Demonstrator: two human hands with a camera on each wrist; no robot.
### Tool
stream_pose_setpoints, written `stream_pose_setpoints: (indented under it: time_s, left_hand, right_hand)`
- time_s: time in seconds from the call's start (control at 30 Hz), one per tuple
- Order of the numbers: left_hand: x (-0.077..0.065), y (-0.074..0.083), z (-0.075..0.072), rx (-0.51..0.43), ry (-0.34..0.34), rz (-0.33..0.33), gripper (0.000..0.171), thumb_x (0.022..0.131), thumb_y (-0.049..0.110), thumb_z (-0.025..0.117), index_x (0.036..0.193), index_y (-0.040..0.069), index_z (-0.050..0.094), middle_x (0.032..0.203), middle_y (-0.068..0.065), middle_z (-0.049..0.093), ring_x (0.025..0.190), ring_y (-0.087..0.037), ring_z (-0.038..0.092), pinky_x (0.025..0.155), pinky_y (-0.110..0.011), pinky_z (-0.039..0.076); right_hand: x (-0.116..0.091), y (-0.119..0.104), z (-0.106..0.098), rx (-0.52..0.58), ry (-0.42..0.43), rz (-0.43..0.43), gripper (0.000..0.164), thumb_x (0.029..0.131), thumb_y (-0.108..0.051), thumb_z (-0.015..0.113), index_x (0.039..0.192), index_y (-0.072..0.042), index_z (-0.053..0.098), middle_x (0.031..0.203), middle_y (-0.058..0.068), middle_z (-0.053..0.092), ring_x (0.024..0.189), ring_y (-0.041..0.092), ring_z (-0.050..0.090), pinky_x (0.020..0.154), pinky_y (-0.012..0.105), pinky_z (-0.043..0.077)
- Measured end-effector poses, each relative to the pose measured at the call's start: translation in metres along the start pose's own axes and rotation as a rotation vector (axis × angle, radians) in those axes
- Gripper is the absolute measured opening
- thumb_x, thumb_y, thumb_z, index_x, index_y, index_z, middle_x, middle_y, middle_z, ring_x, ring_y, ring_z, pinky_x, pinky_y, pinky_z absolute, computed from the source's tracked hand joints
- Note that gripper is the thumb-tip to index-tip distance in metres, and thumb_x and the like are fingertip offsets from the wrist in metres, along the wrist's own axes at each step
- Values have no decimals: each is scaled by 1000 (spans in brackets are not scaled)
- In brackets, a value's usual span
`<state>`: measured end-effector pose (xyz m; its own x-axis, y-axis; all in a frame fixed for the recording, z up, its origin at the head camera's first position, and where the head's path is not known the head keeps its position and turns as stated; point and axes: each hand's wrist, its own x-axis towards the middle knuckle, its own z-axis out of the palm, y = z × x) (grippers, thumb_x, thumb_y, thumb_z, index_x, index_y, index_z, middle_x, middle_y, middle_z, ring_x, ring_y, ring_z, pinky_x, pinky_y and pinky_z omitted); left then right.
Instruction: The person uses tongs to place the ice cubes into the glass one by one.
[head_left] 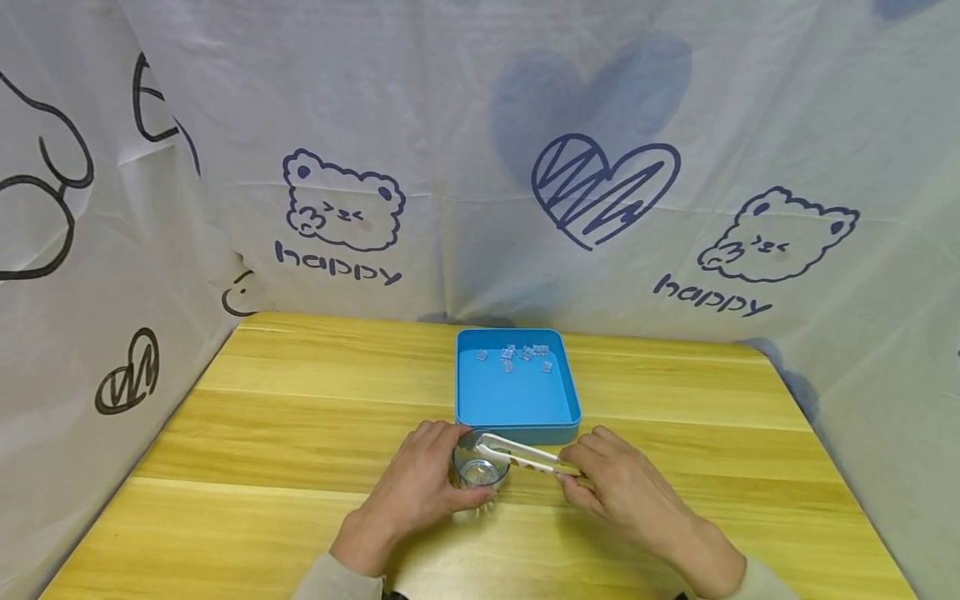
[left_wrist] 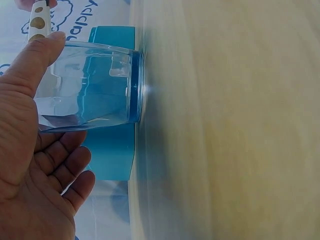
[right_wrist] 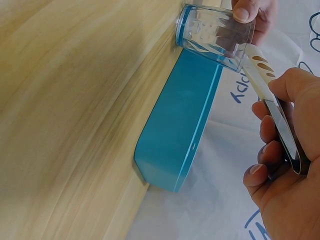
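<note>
A clear glass (head_left: 480, 475) stands on the wooden table, and my left hand (head_left: 420, 479) grips its side between thumb and fingers near the rim. White-tipped tongs (head_left: 525, 458) lean over the glass, their tips at its mouth. My right hand (head_left: 622, 492) pinches the metal handle of the tongs, with its thumb on one side and fingers on the other, as the right wrist view shows. Inside the glass near its base, a clear cube (left_wrist: 119, 65) shows in the left wrist view. Several more clear cubes (head_left: 527, 353) lie toward the back of a blue tray (head_left: 517, 406).
The blue tray sits just behind the glass, close to both hands. Beyond the wooden table (head_left: 315, 392) hangs a white cloth (head_left: 465, 167) with drawn bears and hearts, which also runs along the left and right sides.
</note>
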<state>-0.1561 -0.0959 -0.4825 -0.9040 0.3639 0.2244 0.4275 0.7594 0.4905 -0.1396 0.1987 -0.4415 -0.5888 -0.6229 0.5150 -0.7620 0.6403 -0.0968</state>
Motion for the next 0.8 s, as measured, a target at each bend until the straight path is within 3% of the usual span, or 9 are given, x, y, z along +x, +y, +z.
stream_pose_setpoints:
  time_s: [0.8]
  left_hand:
    - [1, -1, 1, -4, -9, -12, 78, 76, 56, 91, 133, 9, 65, 120, 0, 68, 109, -17, 57, 103, -42, 49]
  right_hand:
    - [-2, 1, 3, -2, -8, 23, 12, 89, -18, 77, 99, -14, 71, 89, -9, 64, 80, 5, 47, 65, 18, 43]
